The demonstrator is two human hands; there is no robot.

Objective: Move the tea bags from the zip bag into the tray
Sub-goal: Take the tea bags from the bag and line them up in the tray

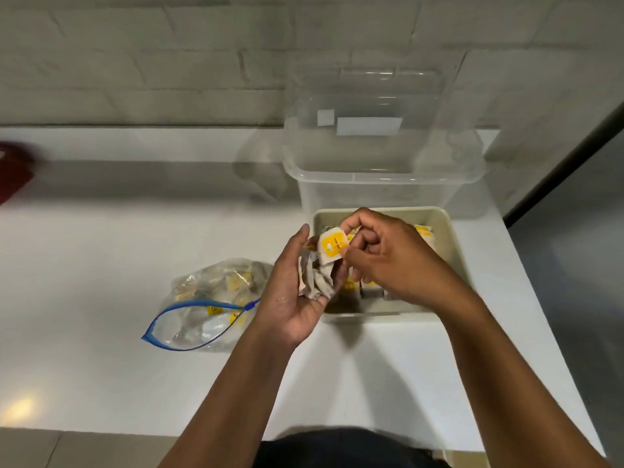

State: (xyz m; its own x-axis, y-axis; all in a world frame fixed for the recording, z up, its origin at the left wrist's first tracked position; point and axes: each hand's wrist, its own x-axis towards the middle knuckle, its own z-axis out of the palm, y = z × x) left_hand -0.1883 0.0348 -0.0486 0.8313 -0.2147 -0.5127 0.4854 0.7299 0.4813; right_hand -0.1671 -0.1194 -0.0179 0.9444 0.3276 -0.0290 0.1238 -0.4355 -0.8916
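Nearest me, my two forearms reach out over the white desk (pixel 101 265). My left hand (pixel 297 298) is palm-up with its fingers curled round a clump of tea bags (pixel 315 280), a crumpled grey-white handful resting in the palm. My right hand (pixel 388 261) meets it from the other side, thumb and fingertips pinching a single yellow-labelled tea bag (pixel 332 248) at the top of that clump. Both hands hang just over the near-left part of the tray (pixel 449 238).

To the left of my left hand the zip bag (pixel 206 305) lies on its side on the desk, its blue zip mouth gaping towards me. I can see yellow labels and pale packets inside, so it is far from spent, though how many remain I cannot count through the plastic.

The beige tray beyond my hands already holds rows of tea bags, standing close together under and beside my right hand. I judge the work to be somewhere in the middle: a good share is filed, a handful is in transit, and the bag holds more.

Behind the tray stands a clear plastic tub (pixel 381 170). At the far left edge is a blurred dark red thing (pixel 13 170).
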